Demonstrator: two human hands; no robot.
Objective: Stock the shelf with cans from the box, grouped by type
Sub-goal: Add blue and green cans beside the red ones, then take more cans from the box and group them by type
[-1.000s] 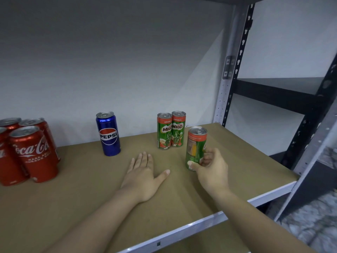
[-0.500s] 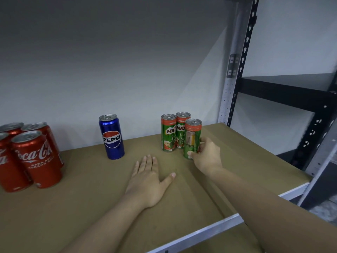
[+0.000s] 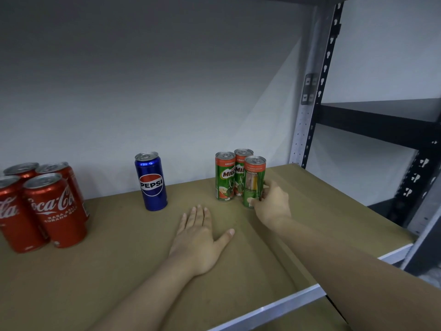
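Note:
A green Milo can stands upright on the brown shelf board, touching two other Milo cans behind and to its left. My right hand is wrapped around the lower right side of that front can. My left hand lies flat on the board with fingers spread, holding nothing. A single blue Pepsi can stands near the back wall, left of the Milo group. Several red Coca-Cola cans are clustered at the far left. The box is out of view.
A perforated metal upright stands at the shelf's back right corner. The board's metal front edge runs diagonally at the lower right. A dark neighbouring rack is on the right. Bare board lies between the can groups.
My right hand carried the third Milo can back and left, from the open board to beside the two Milo cans. My left hand stayed flat on the shelf.

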